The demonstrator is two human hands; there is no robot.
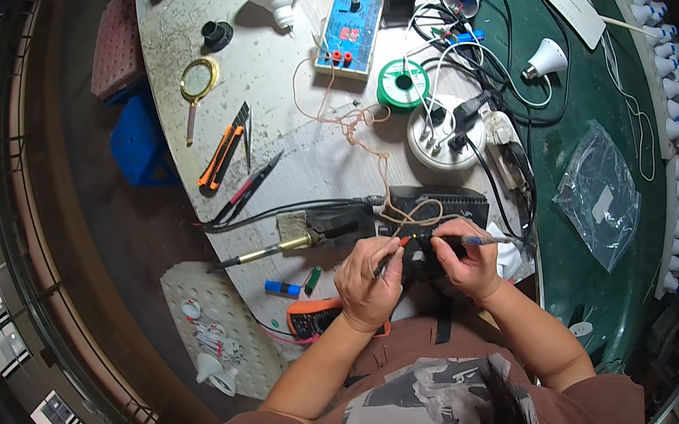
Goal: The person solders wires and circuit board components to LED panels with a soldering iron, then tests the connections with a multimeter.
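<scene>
My left hand (371, 281) is closed in a pinch around a thin probe with a red part (404, 241) and a dark end. Close beside it, my right hand (470, 263) pinches a slim pen-like tool (484, 239), whose blue-grey end sticks out to the right. The fingertips nearly meet over a dark area at the table's near edge; any small part between them is too small to make out. Looped thin wires (385, 162) run from a blue tester box (349, 33) toward my hands. Just beyond lies a black soldering station (442, 202).
A soldering iron (275, 249) lies left of my hands, near an orange multimeter (311, 316) and a blue cylinder (283, 288). Farther off are a utility knife (225, 148), tweezers (253, 185), a magnifier (198, 80), a solder spool (403, 84) and a round power socket (444, 154) with tangled cables.
</scene>
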